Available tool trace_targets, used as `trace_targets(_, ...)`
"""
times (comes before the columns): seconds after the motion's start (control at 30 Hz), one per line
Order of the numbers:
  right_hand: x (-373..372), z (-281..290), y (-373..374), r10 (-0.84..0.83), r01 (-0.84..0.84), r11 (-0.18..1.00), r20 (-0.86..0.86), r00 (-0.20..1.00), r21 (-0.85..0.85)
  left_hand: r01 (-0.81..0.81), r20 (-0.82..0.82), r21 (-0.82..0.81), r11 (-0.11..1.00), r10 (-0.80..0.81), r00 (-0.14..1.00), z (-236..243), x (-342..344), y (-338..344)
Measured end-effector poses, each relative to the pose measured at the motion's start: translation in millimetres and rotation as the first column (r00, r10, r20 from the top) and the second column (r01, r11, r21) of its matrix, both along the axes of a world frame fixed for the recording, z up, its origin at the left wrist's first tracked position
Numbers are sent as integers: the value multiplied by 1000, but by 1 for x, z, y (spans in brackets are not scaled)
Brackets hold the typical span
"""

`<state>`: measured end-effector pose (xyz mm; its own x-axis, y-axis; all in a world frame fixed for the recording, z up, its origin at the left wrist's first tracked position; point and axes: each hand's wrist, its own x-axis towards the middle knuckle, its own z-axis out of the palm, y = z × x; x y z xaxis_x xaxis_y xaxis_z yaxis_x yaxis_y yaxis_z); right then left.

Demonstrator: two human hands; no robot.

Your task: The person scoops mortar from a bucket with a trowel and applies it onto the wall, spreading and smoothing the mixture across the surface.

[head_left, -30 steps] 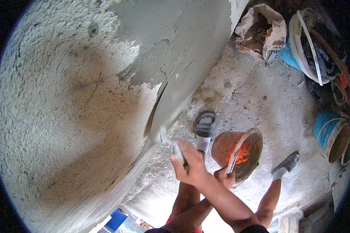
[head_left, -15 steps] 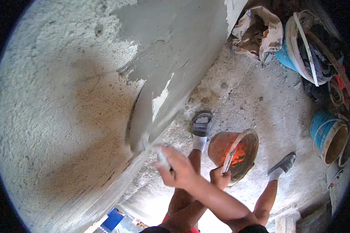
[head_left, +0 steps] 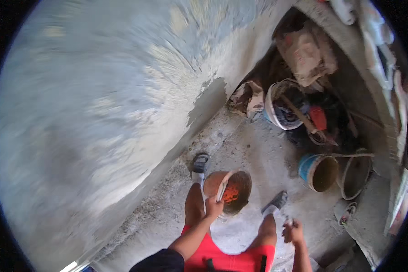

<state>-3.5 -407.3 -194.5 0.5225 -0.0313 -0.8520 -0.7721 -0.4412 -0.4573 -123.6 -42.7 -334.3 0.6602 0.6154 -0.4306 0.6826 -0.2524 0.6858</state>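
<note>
My left hand (head_left: 214,207) is closed round the handle of a worn bucket (head_left: 216,180), which hangs tilted between my legs. The bucket's inside glows orange in the light, and its rim is crusted with grey. My right hand (head_left: 293,231) is out to the right, past my right foot, its fingers curled round a trowel (head_left: 289,221). Only a small pale part of the trowel shows; its blade cannot be made out. On the left rises a wall (head_left: 99,136) with patches of grey plaster, blurred by motion.
A blue bucket (head_left: 307,168) stands on the rough floor (head_left: 254,158) at the right, beside another dirty bucket (head_left: 356,177). Farther back are a white-rimmed bucket (head_left: 271,106) of dark stuff, a torn paper sack (head_left: 248,97) and a larger sack (head_left: 306,56).
My right hand has swung from the wall on the left, where the trowel was against it, to the right side. The view has turned right; my left hand still holds the bucket.
</note>
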Motion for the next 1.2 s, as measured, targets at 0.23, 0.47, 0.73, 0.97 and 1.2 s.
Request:
trace_targets(0.23,37,185,-59,285,-287,944,-41,958,-160,96,79,217,971,-116,990,209,47,17)
trace_targets(0.47,81,286,68,787,-772,563,476,393,-294,87,524,132,987,-144,840,316,92,39)
trace_targets(0.73,93,331,165,702,-510,678,672,236,-529,208,762,-42,977,-103,639,428,120,31)
trace_targets(0.97,75,359,153,723,-676,556,683,105,-484,206,815,-133,970,-12,580,477,139,54)
trace_targets(1.2,88,375,165,684,-428,686,722,104,-588,399,785,-207,893,-92,612,514,157,57)
